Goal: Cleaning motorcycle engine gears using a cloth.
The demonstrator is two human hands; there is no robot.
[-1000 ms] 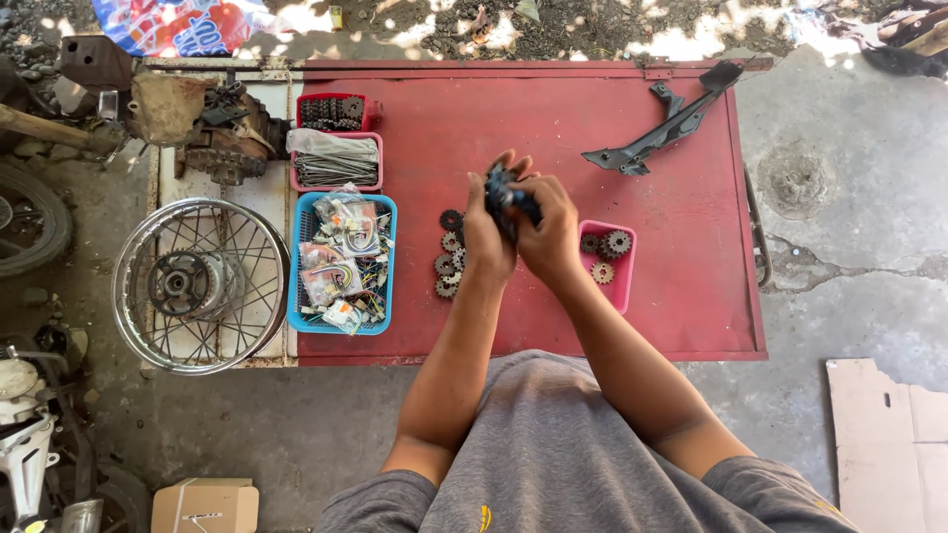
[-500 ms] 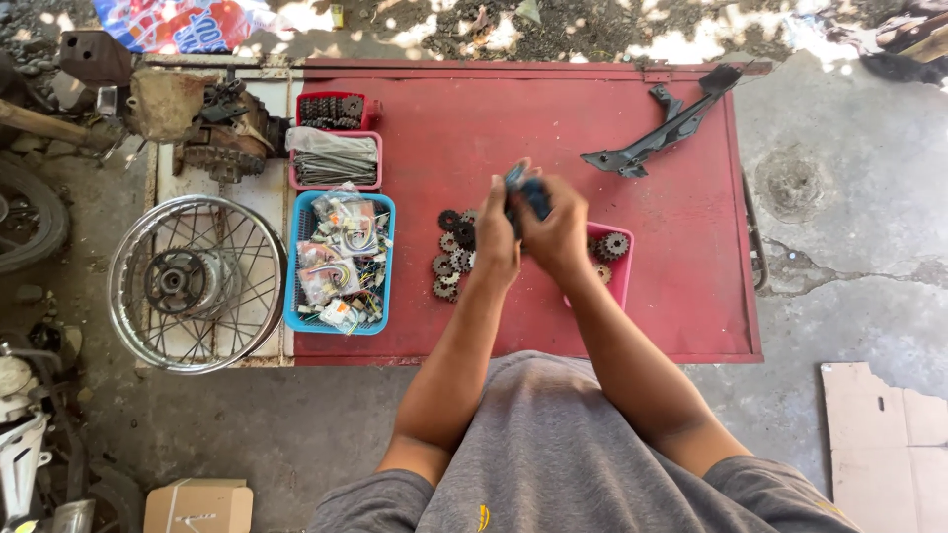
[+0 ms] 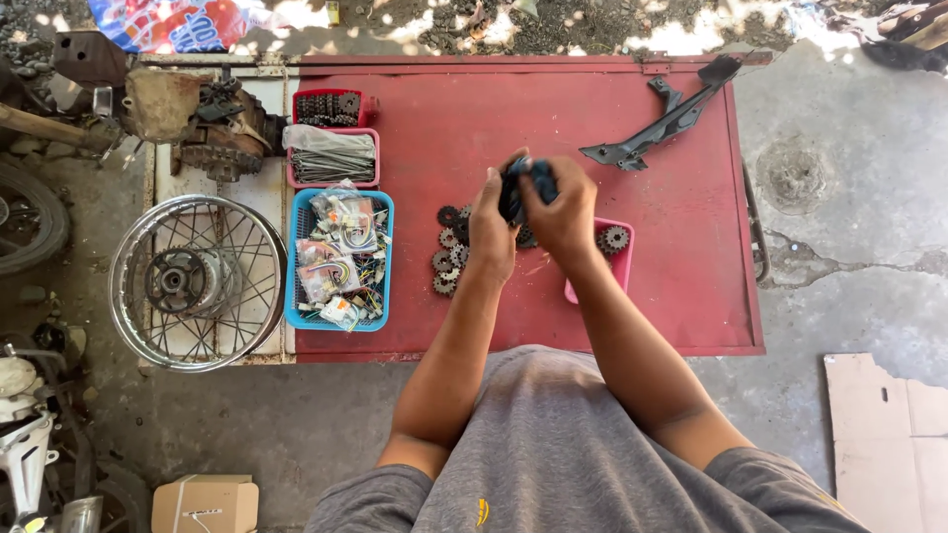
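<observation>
Both hands — left (image 3: 491,229), right (image 3: 561,212) — clamp fingers on a dark part (image 3: 523,186) above the red counter (image 3: 691,286), near gears (image 3: 449,252).

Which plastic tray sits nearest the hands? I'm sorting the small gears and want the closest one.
The pink plastic tray holding gears, just beside the right hand. The blue basket of bagged parts and the two trays behind it lie farther left.

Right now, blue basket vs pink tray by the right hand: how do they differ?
The blue basket is larger and packed with small bagged parts; the pink tray is smaller and shows a few gears. The blue basket lies fully in view at the red board's left edge; the pink tray is partly hidden under the right hand. Both rest on the red board.
</observation>
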